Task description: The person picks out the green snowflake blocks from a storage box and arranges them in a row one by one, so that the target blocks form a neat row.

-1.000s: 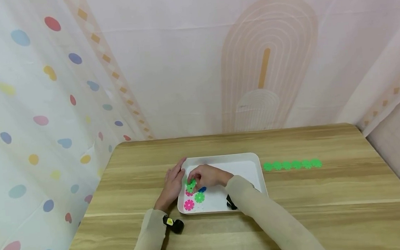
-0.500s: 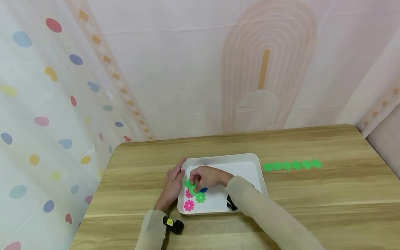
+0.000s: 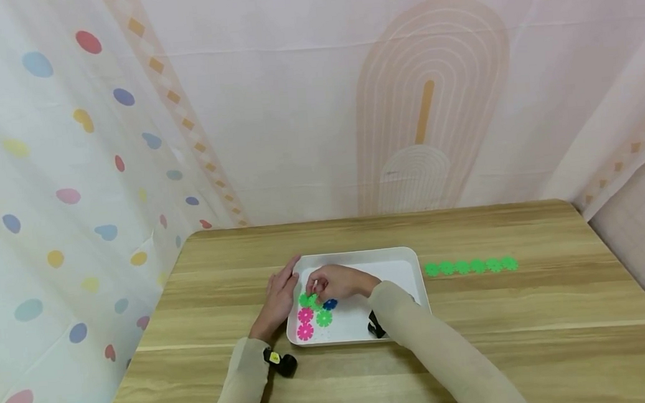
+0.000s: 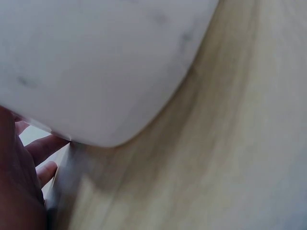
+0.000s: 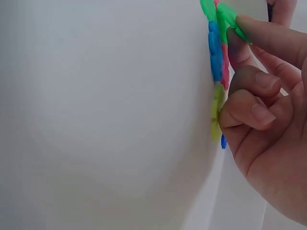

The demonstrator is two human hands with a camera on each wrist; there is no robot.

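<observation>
Right hand (image 5: 268, 120) pinching green disc (image 5: 229, 19), wrist view

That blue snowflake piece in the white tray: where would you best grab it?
Probably by its notched rim, pinched from above. The blue snowflake piece lies flat on the white tray, beside the right hand and close to a green piece, so the freer side faces the tray's bare middle.
</observation>
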